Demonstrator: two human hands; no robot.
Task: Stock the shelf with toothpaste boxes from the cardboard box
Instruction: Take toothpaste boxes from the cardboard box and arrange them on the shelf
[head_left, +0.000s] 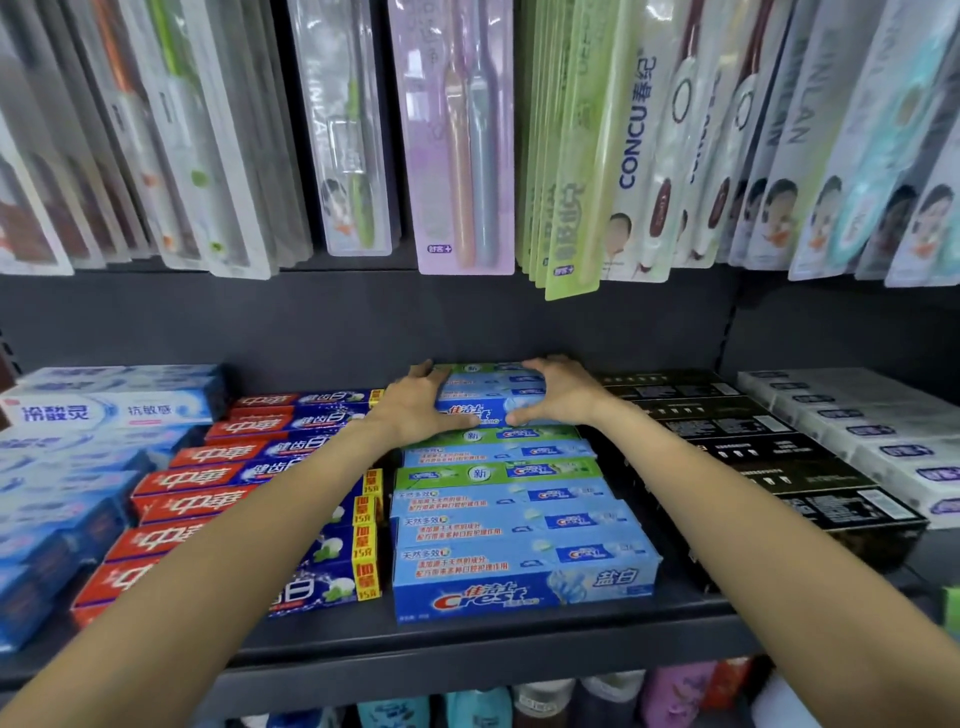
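We reached deep over the shelf (467, 631), and the largest risk lay there: our forearms passed low over the front rows, so a careless pull back could have dragged the front blue box (524, 587) off the shelf edge. The cardboard box was nowhere in view.

The blue toothpaste box (491, 400) we were placing sat on top of the rear of the blue-and-green Crest stack (498, 493), near the shelf's back wall. Our left hand (415, 405) gripped its left end and our right hand (556, 395) its right end, fingers curled over the far edge, thumbs at the near face. Uneven pressure could have skewed it, we judged, or tipped it onto the red-and-blue boxes (249, 467) left of the stack or the black boxes (753, 452) to the right.

Counting by row, from the stack outward: about six boxes showed in the stack below the held one; roughly seven red-and-blue ones; about six black ones; about five white boxes (872, 431) beyond those. The pale blue boxes (78, 467) at far left were too blurred to count. Toothbrush packs (457, 140) hung above, many, uncounted.
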